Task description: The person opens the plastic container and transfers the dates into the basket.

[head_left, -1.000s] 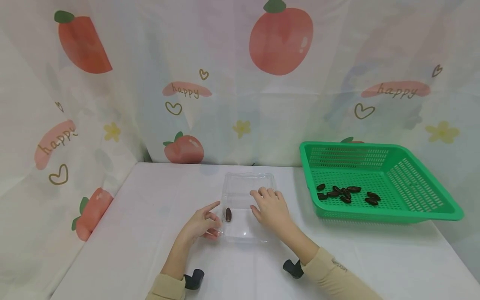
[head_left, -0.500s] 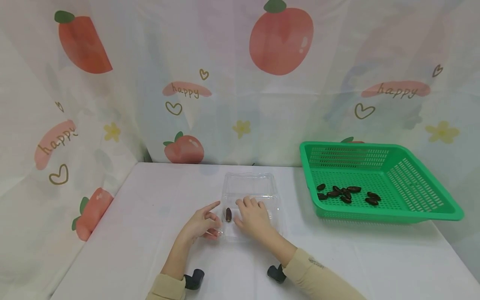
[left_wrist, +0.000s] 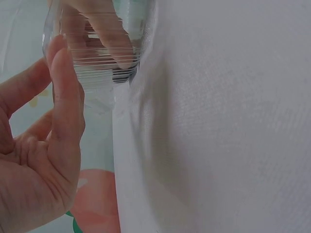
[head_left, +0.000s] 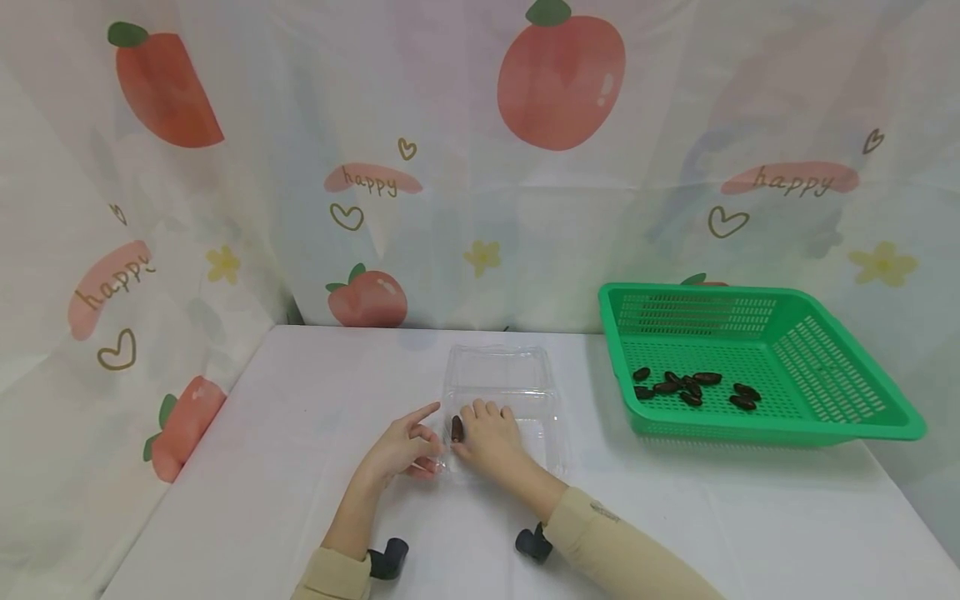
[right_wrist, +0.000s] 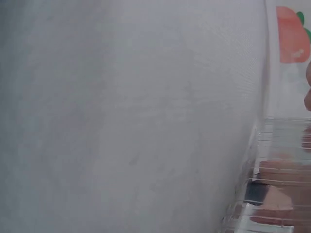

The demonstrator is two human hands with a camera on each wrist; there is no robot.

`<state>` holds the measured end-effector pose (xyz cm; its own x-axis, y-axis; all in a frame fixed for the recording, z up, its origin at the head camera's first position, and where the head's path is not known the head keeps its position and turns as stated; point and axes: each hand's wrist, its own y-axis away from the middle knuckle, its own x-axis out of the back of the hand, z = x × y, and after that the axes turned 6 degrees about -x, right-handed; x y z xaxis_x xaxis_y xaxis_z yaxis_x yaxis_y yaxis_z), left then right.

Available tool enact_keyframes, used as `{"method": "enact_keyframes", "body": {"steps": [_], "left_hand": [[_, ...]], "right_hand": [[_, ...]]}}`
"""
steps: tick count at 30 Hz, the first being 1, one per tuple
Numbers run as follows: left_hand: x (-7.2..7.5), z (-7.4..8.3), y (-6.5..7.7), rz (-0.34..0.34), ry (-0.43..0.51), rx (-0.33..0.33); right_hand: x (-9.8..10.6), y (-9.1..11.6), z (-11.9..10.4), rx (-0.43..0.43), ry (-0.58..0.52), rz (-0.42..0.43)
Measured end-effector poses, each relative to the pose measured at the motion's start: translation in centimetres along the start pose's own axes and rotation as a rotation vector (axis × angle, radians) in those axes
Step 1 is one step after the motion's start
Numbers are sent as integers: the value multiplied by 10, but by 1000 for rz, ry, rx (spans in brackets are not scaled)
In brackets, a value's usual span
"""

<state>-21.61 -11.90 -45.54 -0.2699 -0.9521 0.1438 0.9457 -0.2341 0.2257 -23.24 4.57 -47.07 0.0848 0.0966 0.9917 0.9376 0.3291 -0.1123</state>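
Observation:
A clear plastic box [head_left: 540,429] with its lid folded back lies on the white table. My left hand [head_left: 405,446] pinches its near left rim, index finger stretched out. In the left wrist view that hand [left_wrist: 53,141] has its fingertips at the top of the ribbed wall. Inside the box, along the left wall, is a dark brown date [head_left: 457,429]. My right hand [head_left: 491,442] reaches into the box, its thumb and index finger at the two ends of the date. Through the wall in the right wrist view, the date [right_wrist: 256,191] shows dark between these fingers.
A green perforated basket [head_left: 810,429] stands to the right, with several dates [head_left: 690,383] on the left part of its floor. A curtain with printed fruit [head_left: 562,83] hangs behind the table [head_left: 345,367]. Dark camera mounts [head_left: 388,560] sit at both wrists.
My right hand has moved left inside the box, from its right side to the date, and closed its fingers round it. The left hand, box and basket stay in place.

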Motion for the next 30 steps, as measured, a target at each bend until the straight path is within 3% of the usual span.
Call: {"method": "enact_keyframes", "body": {"steps": [18,30], "left_hand": [[-1,0,-1,6,-10,-1],[-2,0,-2,5,-9,4]], "right_hand": [[-3,-3,-1,-34,23,13],[-3,-4,0,-93,119,42]]}}
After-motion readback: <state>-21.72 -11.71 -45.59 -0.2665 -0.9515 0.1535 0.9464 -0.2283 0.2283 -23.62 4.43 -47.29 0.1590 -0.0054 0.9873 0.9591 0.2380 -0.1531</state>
